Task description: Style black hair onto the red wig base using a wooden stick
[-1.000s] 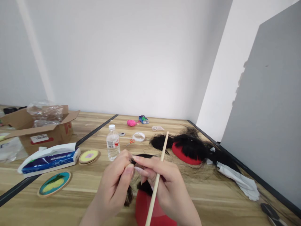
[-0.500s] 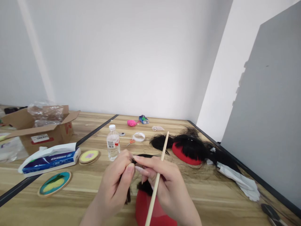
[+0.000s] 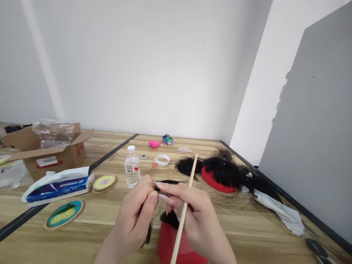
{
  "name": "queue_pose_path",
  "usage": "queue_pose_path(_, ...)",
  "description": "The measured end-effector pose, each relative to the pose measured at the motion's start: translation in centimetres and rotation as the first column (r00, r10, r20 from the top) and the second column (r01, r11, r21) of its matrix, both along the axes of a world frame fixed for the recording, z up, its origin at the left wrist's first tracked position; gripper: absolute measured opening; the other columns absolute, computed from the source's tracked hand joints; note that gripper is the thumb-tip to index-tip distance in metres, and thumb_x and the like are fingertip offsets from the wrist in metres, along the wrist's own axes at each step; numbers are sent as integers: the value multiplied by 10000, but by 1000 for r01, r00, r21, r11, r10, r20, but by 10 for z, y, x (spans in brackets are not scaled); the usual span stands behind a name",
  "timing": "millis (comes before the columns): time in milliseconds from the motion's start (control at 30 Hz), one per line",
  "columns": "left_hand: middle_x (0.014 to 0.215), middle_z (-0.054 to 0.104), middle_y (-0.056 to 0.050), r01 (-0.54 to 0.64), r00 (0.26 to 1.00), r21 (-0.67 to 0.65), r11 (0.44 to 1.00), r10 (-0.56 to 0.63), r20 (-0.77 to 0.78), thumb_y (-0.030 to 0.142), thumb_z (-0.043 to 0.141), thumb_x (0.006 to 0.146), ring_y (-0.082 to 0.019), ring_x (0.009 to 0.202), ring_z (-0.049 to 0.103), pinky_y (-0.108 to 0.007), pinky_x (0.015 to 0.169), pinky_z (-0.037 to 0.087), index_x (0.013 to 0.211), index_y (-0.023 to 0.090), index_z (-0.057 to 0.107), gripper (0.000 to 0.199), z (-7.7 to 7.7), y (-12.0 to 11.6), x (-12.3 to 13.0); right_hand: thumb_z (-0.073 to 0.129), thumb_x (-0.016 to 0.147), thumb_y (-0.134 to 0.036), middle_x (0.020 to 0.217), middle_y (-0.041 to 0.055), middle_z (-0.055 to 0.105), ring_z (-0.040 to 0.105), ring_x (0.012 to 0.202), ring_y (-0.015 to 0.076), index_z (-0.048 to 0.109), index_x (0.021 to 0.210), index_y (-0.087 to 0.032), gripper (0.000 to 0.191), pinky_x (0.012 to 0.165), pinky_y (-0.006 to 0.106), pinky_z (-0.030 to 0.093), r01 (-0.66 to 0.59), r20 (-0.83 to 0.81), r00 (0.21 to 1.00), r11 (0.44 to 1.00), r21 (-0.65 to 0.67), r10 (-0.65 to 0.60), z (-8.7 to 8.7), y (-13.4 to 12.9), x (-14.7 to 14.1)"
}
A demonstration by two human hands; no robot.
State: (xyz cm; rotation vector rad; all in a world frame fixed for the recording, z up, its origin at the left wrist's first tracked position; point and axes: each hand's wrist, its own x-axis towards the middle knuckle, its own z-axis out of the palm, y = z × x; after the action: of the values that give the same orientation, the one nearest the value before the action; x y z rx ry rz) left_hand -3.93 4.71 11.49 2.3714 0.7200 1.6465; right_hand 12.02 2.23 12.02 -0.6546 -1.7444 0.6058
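Observation:
My left hand (image 3: 137,211) is closed with thumb and forefinger pinched on a lock of dark hair (image 3: 147,234), whose end hangs below the palm. Close against it, my right hand (image 3: 189,211) is closed around a pale wooden stick (image 3: 178,233) that slants up past the knuckles. Its thumb and forefinger meet the hair at the left fingertips; the exact contact is hidden. Under both hands sits a red dome-shaped form (image 3: 167,242) with black hair on its top, partly covered by the right hand and the stick.
A second red form (image 3: 217,182) bearing black hair (image 3: 225,168) lies to the right, beside a white cloth (image 3: 286,216). Leftward are a water bottle (image 3: 132,168), a tissue pack (image 3: 60,190), embroidery hoops (image 3: 64,214) and a cardboard box (image 3: 52,157). Orange-handled scissors (image 3: 154,165) lie further back.
The hair end below my left hand has swung slightly. Both hands and the stick stay almost where they were.

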Motion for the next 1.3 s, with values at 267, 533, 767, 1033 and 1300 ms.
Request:
queue_pose_path(267, 665, 423, 20, -4, 1000, -5, 1000, 4, 3, 98, 329, 946, -101, 602, 446, -217, 551, 389, 697, 193, 437, 287, 0, -1, -1, 484, 883, -47, 990, 12, 723, 658, 749, 113, 654, 1187, -288, 424, 709, 192, 538, -17, -7, 1000, 1000, -8, 17, 0, -1, 0)
queue_pose_path(533, 674, 415, 22, 8, 1000, -6, 1000, -8, -1, 91, 324, 946, -99, 621, 441, -216, 563, 386, 701, 194, 410, 279, -3, 1, -1, 497, 892, -74, 929, 15, 722, 650, 723, 114, 664, 1172, -274, 382, 726, 204, 535, 2, 12, 1000, 1000, -1, -2, 1, -1, 0)
queue_pose_path(767, 650, 409, 23, -33, 999, 2, 999, 33, 23, 110, 340, 948, -101, 590, 434, -220, 548, 389, 681, 195, 415, 290, -1, 0, -1, 501, 900, -87, 901, 9, 717, 645, 726, 116, 654, 1194, -290, 389, 732, 211, 534, 1, 7, 1000, 1000, -21, -1, 1, -1, -1)
queue_pose_path(1033, 627, 441, 13, -13, 999, -12, 1000, 13, 33, 125, 355, 943, -113, 584, 458, -233, 547, 399, 669, 193, 465, 304, 1, -2, -1, 523, 901, -106, 838, -12, 714, 656, 723, 122, 643, 1202, -328, 393, 741, 227, 537, -34, -43, 999, 999, -42, 32, -1, 0, 1)
queue_pose_path(1300, 622, 440, 15, 2, 999, -13, 1000, -2, 47, 134, 354, 948, -110, 575, 447, -223, 528, 388, 657, 198, 469, 319, 4, -3, -3, 519, 891, -74, 863, -5, 715, 647, 735, 120, 639, 1217, -315, 422, 741, 218, 522, -29, -43, 999, 1000, -9, 29, 1, 1, -1)
